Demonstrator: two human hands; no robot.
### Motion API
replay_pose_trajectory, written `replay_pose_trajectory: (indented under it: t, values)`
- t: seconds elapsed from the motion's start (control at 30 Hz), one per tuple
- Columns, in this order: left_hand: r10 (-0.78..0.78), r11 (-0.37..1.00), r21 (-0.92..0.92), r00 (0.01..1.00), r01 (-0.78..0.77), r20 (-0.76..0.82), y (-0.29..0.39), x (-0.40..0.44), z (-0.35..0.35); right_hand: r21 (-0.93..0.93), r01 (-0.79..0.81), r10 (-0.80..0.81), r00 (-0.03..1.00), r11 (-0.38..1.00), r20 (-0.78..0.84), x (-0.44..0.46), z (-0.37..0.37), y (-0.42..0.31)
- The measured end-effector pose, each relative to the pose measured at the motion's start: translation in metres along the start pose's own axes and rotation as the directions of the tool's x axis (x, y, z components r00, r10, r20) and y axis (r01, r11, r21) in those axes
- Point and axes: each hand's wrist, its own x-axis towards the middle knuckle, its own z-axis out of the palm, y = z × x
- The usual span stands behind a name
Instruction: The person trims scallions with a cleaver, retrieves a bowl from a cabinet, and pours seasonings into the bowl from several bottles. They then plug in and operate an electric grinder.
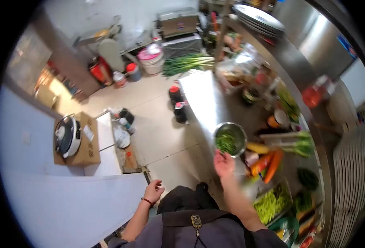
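Silver bowl [240, 133], green vegetables [225, 142]

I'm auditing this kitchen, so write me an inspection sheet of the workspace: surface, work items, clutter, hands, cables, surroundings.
Surface: steel table, shiny, crowded along its right side.
Work items: metal bowl with chopped greens inside.
Clutter: carrots close to the bowl; two red-capped bottles on the floor beside the table.
Hands: right hand at the bowl's near rim, grip unclear; left hand away from the table, fingers loosely curled, nothing seen in it.
Cables: nothing seen.
Surroundings: cooker on a cardboard box; stacked plates up high.
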Motion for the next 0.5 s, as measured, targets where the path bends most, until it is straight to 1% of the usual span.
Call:
replay_pose_trajectory:
  t: [0.03, 0.1, 0.13, 0.17, 0.2, 0.23, 0.27, 0.3, 0.33, 0.37, 0.4, 0.43, 0.47, 0.5]
  values:
    - [0.004, 1.000, 0.006, 0.999, -0.003, -0.038, -0.002, -0.006, -0.006, 0.071, 0.066, -0.064, 0.997, 0.995, -0.037, 0.017, 0.007, -0.006]
    - [-0.112, 0.994, -0.015, 0.989, 0.111, -0.099, -0.014, -0.014, -0.017, -0.045, 0.244, -0.243, 0.970, 0.969, 0.025, 0.031, 0.016, -0.007]
    - [-0.137, 0.990, -0.048, 0.982, 0.132, -0.129, -0.017, -0.015, -0.023, -0.059, 0.281, -0.284, 0.958, 0.958, -0.047, 0.027, 0.029, -0.003]
    - [-0.209, 0.978, -0.014, 0.964, 0.210, -0.164, -0.018, -0.017, -0.030, -0.076, 0.321, -0.328, 0.937, 0.944, -0.118, 0.022, 0.039, 0.001]
    - [-0.276, 0.958, 0.018, 0.941, 0.285, -0.197, -0.022, -0.014, -0.038, -0.057, 0.199, -0.203, 0.975, 0.978, -0.095, 0.039, 0.025, -0.002]
    - [-0.291, 0.955, -0.013, 0.931, 0.296, -0.220, -0.029, -0.007, -0.044, -0.038, 0.073, -0.076, 0.995, 0.997, -0.070, 0.061, 0.004, -0.007]
    - [-0.317, 0.947, -0.031, 0.913, 0.320, -0.257, -0.039, 0.002, -0.048, -0.065, -0.098, 0.097, 0.995, 0.993, -0.017, 0.075, -0.008, -0.007]
    - [-0.346, 0.937, -0.053, 0.891, 0.347, -0.295, -0.048, 0.016, -0.056, -0.101, -0.270, 0.274, 0.962, 0.958, 0.025, 0.089, -0.014, -0.001]
    - [-0.359, 0.931, 0.003, 0.914, 0.366, -0.191, -0.050, 0.038, -0.074, -0.402, -0.265, 0.207, 0.961, 0.876, -0.184, 0.102, -0.010, 0.011]
    - [-0.349, 0.935, -0.006, 0.916, 0.355, -0.198, -0.075, 0.063, -0.073, -0.658, -0.301, 0.074, 0.934, 0.690, -0.350, 0.108, -0.009, 0.024]
    - [-0.273, 0.955, 0.054, 0.935, 0.292, -0.227, -0.079, 0.089, -0.088, -0.747, -0.389, 0.139, 0.916, 0.539, -0.377, 0.124, -0.001, 0.033]
    - [-0.194, 0.966, 0.117, 0.947, 0.230, -0.254, -0.062, 0.112, -0.114, -0.808, -0.452, 0.189, 0.892, 0.378, -0.410, 0.135, 0.009, 0.046]
    - [-0.272, 0.954, 0.050, 0.921, 0.297, -0.279, -0.043, 0.133, -0.138, -0.929, -0.361, 0.070, 0.932, 0.083, -0.356, 0.144, 0.010, 0.065]
    - [-0.212, 0.965, 0.075, 0.917, 0.250, -0.338, -0.039, 0.158, -0.160, -0.943, -0.245, -0.029, 0.969, -0.224, -0.245, 0.157, 0.009, 0.078]
